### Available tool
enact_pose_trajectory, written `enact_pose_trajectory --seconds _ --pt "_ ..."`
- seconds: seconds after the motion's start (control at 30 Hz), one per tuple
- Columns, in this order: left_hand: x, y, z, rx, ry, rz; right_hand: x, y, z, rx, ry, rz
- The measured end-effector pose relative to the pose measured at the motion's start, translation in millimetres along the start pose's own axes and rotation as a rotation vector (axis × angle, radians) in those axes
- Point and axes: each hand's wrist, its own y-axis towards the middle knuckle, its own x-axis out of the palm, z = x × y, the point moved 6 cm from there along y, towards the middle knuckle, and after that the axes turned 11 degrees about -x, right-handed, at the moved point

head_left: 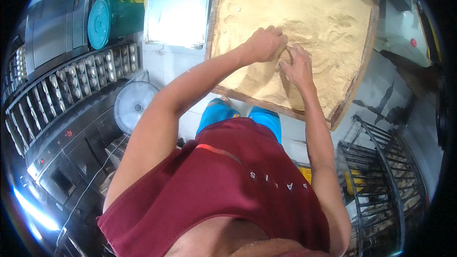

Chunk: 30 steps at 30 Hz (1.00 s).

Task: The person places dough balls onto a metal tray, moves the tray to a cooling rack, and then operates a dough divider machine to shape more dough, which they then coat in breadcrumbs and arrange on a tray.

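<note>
Both hands, left hand point(264, 44) beside right hand point(298, 66), are set on the crumb-covered board point(352, 100), with the fan point(134, 106) placed lower left and the rack point(381, 162) lower right.

Few such things show. Two round teal-green drums point(112, 19) with yellow bands lie at the upper left, one behind the other, beside a steel sheet; they are the only container-like packages. On the dark machine point(57, 157) at the lower left sits a small red lit display point(69, 133), too small to read. A red round button point(413, 42) marks the grey unit at upper right.
</note>
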Motion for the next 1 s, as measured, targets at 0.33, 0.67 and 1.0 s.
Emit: enact_pose_trajectory --seconds 0.33,0.67,1.0 --pt "-8.8 -50.6 -41.2 -0.467 -1.011 -0.032 -8.8 4.8 -53.1 -0.067 0.15 0.232" --pt "-17.6 -65.3 -56.8 -0.43 -1.37 -0.48 12.1 1.5 -105.7 0.111 0.003 0.461" --pt "-31.9 -81.4 -83.0 -0.372 -1.305 -0.529 22.0 -7.2 -148.1 0.169 0.08 0.53"
